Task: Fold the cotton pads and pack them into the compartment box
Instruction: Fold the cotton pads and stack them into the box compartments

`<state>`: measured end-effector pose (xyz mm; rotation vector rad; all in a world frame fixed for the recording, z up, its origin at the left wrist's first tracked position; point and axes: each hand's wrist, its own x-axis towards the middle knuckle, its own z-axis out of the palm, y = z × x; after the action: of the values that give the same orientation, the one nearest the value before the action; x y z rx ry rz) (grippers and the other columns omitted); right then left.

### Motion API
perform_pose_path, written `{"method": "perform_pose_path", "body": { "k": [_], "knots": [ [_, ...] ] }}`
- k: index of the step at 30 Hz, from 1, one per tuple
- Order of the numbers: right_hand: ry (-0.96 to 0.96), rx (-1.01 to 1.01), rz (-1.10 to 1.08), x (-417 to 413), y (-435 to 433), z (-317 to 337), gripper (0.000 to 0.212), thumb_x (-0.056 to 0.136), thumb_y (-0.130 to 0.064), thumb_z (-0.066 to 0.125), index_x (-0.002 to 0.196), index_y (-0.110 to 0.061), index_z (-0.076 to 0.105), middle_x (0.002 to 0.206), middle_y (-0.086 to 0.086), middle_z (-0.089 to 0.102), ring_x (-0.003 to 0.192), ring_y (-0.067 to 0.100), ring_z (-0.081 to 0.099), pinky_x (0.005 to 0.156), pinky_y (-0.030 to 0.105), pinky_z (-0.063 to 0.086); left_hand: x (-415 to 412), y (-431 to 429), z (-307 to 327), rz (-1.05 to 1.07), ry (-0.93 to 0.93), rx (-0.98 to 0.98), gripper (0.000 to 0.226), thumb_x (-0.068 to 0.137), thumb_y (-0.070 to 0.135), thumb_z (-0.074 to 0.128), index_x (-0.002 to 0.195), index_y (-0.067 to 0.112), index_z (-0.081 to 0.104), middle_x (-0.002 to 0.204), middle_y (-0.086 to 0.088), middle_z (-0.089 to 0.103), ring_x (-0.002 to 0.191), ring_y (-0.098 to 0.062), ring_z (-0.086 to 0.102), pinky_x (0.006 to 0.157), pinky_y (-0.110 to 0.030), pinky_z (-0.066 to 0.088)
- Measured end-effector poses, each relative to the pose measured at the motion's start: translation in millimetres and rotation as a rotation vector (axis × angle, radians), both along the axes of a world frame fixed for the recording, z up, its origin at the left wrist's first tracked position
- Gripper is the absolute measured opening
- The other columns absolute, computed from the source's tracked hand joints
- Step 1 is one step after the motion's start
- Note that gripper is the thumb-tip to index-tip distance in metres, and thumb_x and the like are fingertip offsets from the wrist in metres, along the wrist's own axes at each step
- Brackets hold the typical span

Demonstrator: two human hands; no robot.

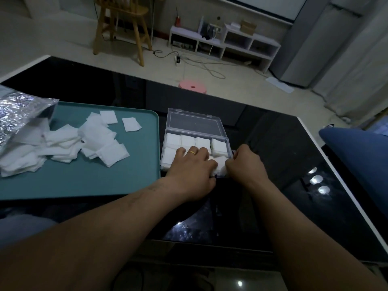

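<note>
Both hands — left hand [194, 164], right hand [244, 162] — press pads into compartment box [196, 131].

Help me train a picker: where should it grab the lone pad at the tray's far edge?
Take the lone pad by its right edge, coming from above on the right. It lies flat on the tray, apart from the pile, with bare tray on that side, so a pinch can lift one corner.

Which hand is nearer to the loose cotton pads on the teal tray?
The left hand. It rests on the compartment box, just right of the teal tray holding the loose cotton pads. The right hand is at the box's far right corner, farther away.
</note>
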<state>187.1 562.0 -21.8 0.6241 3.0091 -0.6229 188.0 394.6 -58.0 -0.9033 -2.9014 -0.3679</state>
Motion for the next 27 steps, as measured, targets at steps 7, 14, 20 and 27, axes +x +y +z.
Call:
{"method": "perform_pose_path", "body": {
  "k": [7,14,20,27],
  "knots": [
    [-0.002,-0.084,-0.055,0.0,4.7,6.3,0.034,0.094,-0.032,0.063,0.117,-0.010,0.051,0.113,0.013,0.066,0.099,0.032,0.066,0.088,0.049,0.057,0.2,0.9,4.0,-0.011,-0.044,-0.018,0.059,0.091,0.057,0.048,0.147,0.043,0.041,0.140,-0.003,0.045,0.130,-0.029,0.042,0.110,-0.053,0.027],
    [-0.062,0.019,-0.004,5.7,-6.1,5.9,0.047,0.083,-0.034,0.073,0.116,-0.016,0.045,0.107,0.006,0.065,0.095,0.030,0.068,0.085,0.051,0.059,1.1,-1.6,6.4,0.025,-0.067,0.090,0.045,0.091,0.049,0.049,0.126,0.021,0.051,0.131,-0.004,0.052,0.122,-0.026,0.047,0.108,-0.047,0.033],
    [-0.036,-0.008,-0.018,4.4,-5.0,3.8,0.033,0.090,-0.029,0.068,0.113,-0.018,0.047,0.106,0.005,0.066,0.092,0.027,0.068,0.084,0.050,0.059,1.1,-5.0,7.0,0.016,-0.090,0.115,0.037,0.092,0.040,0.050,0.122,0.018,0.053,0.127,-0.006,0.052,0.118,-0.027,0.049,0.108,-0.045,0.033],
    [-0.063,-0.016,-0.007,4.0,-8.0,5.6,0.039,0.090,-0.029,0.066,0.117,-0.015,0.041,0.112,0.006,0.063,0.099,0.031,0.067,0.087,0.052,0.058,2.6,-3.3,6.8,-0.003,-0.079,0.072,0.040,0.091,0.039,0.048,0.127,0.024,0.059,0.129,-0.003,0.054,0.121,-0.027,0.048,0.107,-0.047,0.032]
  ]
}}
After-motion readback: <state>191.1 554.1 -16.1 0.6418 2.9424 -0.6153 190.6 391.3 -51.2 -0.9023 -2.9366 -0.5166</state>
